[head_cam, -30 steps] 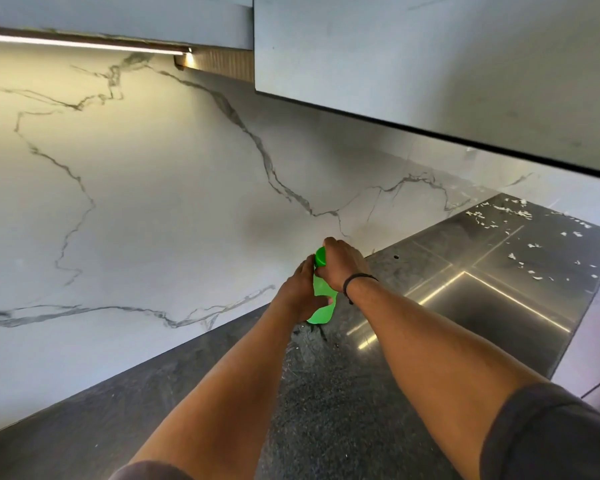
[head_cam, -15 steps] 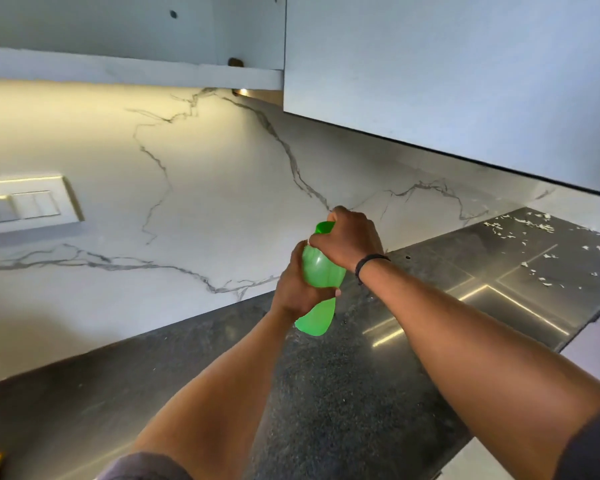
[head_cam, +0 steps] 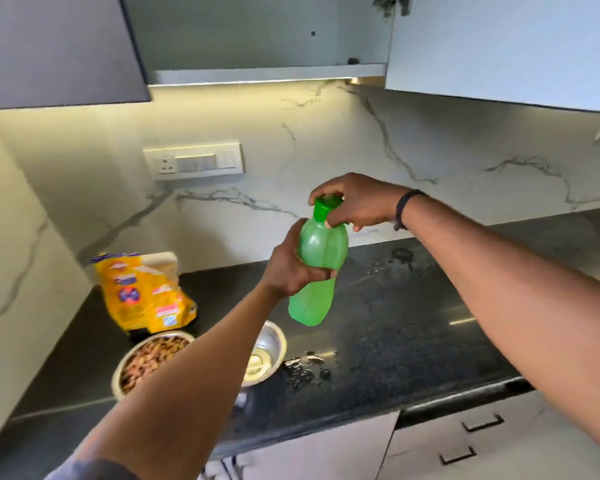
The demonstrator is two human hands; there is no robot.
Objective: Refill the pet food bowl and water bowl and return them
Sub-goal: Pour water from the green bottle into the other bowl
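I hold a green plastic bottle [head_cam: 314,271] in the air above the black counter. My left hand [head_cam: 291,268] grips its body from the left. My right hand [head_cam: 355,206] is closed around its green cap [head_cam: 324,207]. Below, a steel bowl full of brown kibble [head_cam: 149,358] sits near the counter's front left. Beside it on the right stands a second steel bowl [head_cam: 267,351], partly hidden by my left forearm; it looks shiny inside.
A yellow pet food bag [head_cam: 142,296] leans at the back left of the counter [head_cam: 395,334]. Water spots [head_cam: 305,370] lie right of the bowls. An open wall cabinet [head_cam: 257,32] hangs overhead, with a switch panel [head_cam: 193,162] on the marble backsplash.
The bottle has come up and left with both hands on it. My view swung left, bringing the two bowls and the food bag into sight.
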